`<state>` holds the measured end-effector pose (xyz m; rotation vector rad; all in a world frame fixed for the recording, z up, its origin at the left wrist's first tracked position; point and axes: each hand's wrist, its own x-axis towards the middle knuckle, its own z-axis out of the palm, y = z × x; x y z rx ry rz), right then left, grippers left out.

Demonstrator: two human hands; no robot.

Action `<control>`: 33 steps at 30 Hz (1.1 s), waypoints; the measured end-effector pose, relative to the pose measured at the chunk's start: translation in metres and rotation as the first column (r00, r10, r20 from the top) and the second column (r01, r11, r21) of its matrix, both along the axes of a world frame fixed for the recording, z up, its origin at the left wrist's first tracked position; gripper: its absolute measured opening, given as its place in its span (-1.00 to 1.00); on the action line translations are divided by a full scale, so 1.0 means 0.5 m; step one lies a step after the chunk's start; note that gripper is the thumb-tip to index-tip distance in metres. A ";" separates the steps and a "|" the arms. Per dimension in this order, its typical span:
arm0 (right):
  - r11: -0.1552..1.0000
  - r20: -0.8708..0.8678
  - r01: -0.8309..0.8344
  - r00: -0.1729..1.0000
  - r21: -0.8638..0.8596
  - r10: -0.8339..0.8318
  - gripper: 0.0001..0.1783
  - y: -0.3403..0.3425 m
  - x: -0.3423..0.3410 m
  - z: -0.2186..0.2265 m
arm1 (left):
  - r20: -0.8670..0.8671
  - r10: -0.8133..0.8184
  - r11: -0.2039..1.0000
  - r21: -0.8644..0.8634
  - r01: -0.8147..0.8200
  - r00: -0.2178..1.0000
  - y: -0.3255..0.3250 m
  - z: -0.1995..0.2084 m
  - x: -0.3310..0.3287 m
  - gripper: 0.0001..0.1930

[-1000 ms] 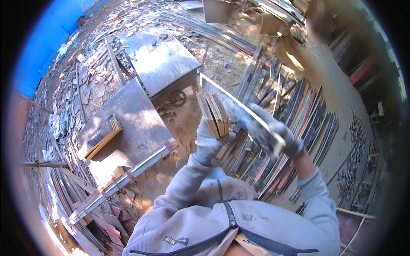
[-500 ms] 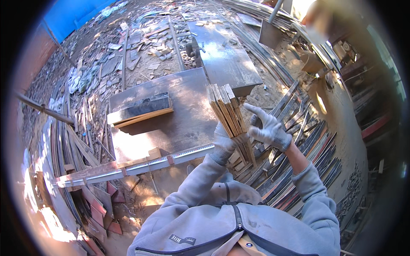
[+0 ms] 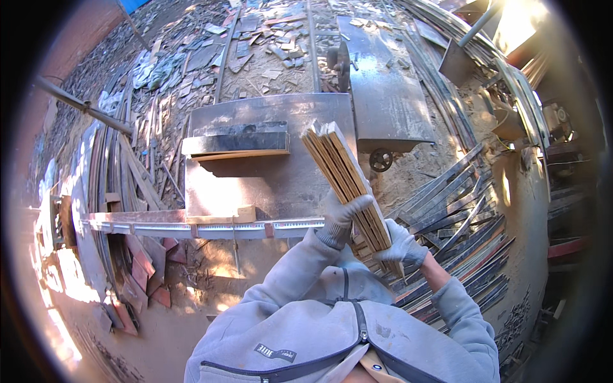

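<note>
Left hand point(image 3: 345, 214), gloved, is wrapped round the plank bundle point(image 3: 345, 179) with thumb across it, and right hand point(image 3: 399, 242), also gloved, is curled on the bundle's lower end. The bundle is tilted, off the near right corner of the worktop point(image 3: 313, 198), its upper end overlapping that corner in view, contact unclear. Dark-faced boards point(image 3: 239, 142) lie on the worktop, wood block point(image 3: 223, 214) at its near edge, ruler rail point(image 3: 166, 228) along that edge, handwheel point(image 3: 381, 159) right of it, loose strips point(image 3: 463, 262) to its near right.
</note>
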<state>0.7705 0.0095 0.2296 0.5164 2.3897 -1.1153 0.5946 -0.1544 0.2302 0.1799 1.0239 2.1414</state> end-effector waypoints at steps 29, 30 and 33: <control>0.815 0.224 0.007 0.963 -0.579 0.150 0.08 0.138 -0.101 -0.084 | -0.274 0.430 0.889 -0.039 -0.457 0.860 -0.107 0.023 -0.156 -0.24; 0.811 0.280 0.050 0.949 -0.583 0.143 0.09 0.129 -0.109 -0.081 | -0.234 0.434 0.892 -0.025 -0.452 0.870 -0.114 0.015 -0.166 -0.25; 0.748 0.299 0.078 0.940 -0.659 0.165 0.11 0.102 -0.133 -0.062 | -0.193 0.461 0.866 -0.118 -0.487 0.866 -0.136 -0.012 -0.190 -0.31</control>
